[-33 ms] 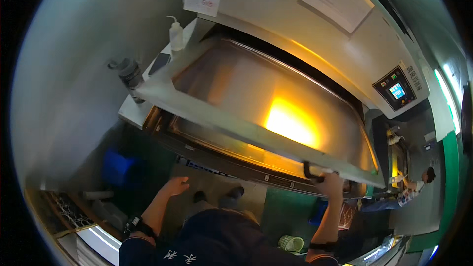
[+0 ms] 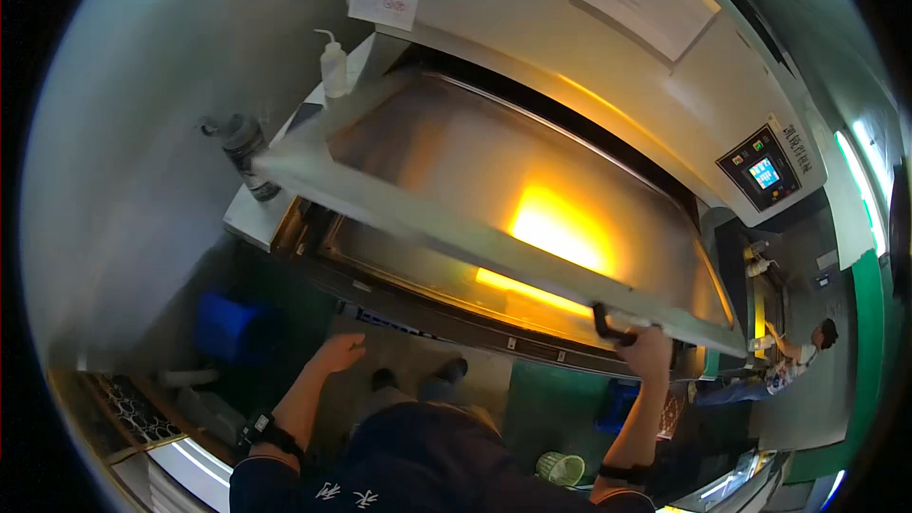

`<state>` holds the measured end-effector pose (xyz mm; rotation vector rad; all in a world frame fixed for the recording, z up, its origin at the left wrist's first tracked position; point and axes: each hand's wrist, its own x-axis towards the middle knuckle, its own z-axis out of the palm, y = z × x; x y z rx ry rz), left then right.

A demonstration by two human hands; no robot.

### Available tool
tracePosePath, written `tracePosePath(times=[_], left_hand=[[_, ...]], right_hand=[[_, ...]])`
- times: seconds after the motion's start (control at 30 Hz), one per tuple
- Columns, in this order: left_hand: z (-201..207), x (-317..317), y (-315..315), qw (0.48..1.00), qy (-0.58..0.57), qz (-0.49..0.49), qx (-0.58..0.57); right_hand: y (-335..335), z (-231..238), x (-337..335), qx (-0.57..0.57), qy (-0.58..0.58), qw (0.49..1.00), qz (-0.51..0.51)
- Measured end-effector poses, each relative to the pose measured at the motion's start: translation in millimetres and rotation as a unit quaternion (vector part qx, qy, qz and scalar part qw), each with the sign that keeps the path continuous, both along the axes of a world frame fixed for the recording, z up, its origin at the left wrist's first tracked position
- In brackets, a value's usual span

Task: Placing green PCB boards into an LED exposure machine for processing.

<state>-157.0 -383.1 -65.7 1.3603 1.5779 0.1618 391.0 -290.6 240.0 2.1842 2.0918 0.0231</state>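
Note:
My right hand [image 2: 648, 354] grips the black handle [image 2: 608, 325] on the front edge of a large framed lid [image 2: 456, 228]. The lid stands tilted, its front edge raised above the machine bed [image 2: 399, 250]. Yellow light glows through its sheet and in the gap below. My left hand [image 2: 339, 353] hangs free over the floor in front of the machine, fingers loosely apart, with nothing in it.
A white squeeze bottle [image 2: 333, 66] and a dark grey drinking bottle [image 2: 249, 154] stand on the left ledge. A lit control panel [image 2: 763, 171] is at the right. Below are a blue bin [image 2: 228, 326] and a pale green basket [image 2: 560, 467]. Another person [image 2: 787, 370] works at the far right.
The lid's front edge and its handle have risen slightly with my right hand, and more of the yellow strip shows beneath. My left hand has hardly moved.

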Motion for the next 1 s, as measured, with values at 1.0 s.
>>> tracePosePath(times=[1.0], left_hand=[[32, 163, 325, 0.916, 0.381, 0.125, 0.021]], right_hand=[[152, 154, 52, 0.573, -0.090, 0.759, 0.296]])
